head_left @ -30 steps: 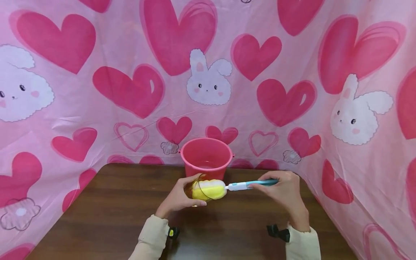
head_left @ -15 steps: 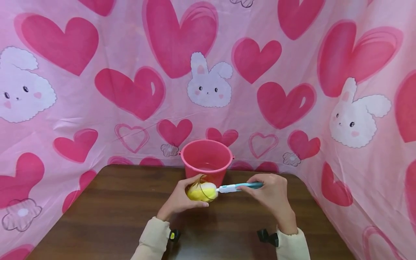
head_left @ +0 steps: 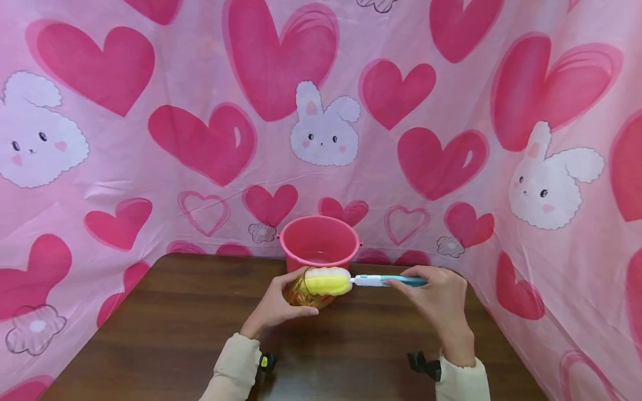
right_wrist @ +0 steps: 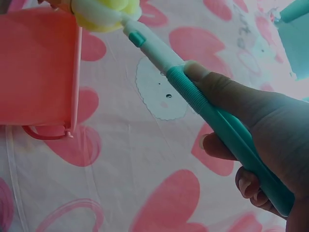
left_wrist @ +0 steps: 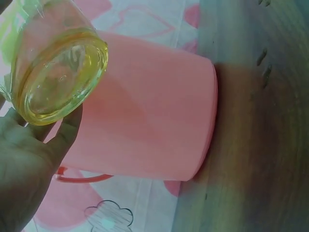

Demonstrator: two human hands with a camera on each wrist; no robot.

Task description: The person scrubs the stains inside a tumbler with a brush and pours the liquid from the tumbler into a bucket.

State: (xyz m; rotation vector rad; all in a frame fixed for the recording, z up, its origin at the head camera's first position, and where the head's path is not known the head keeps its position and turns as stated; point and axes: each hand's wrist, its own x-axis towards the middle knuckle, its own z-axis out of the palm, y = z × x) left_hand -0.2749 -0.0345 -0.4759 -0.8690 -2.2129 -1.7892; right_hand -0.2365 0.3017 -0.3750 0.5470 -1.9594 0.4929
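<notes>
My left hand (head_left: 276, 303) grips an amber glass cup (head_left: 306, 295), tipped on its side with its mouth toward the right. In the left wrist view the thick round base of the glass cup (left_wrist: 65, 77) faces the camera. My right hand (head_left: 438, 295) holds a sponge bottle brush by its teal and white handle (head_left: 383, 280); the thumb lies along the grip in the right wrist view. The yellow and white sponge head (head_left: 328, 281) sits at the cup's mouth, its left end inside and most of it outside.
A pink bucket (head_left: 318, 239) stands at the back of the dark wooden table (head_left: 200, 312), just behind the hands. Pink cloth (head_left: 200, 72) with hearts and rabbits hangs behind and at both sides of the table.
The right hand first pushed the sponge head left, deeper into the cup, then drew it back to the right. The left hand with the cup has barely moved.
</notes>
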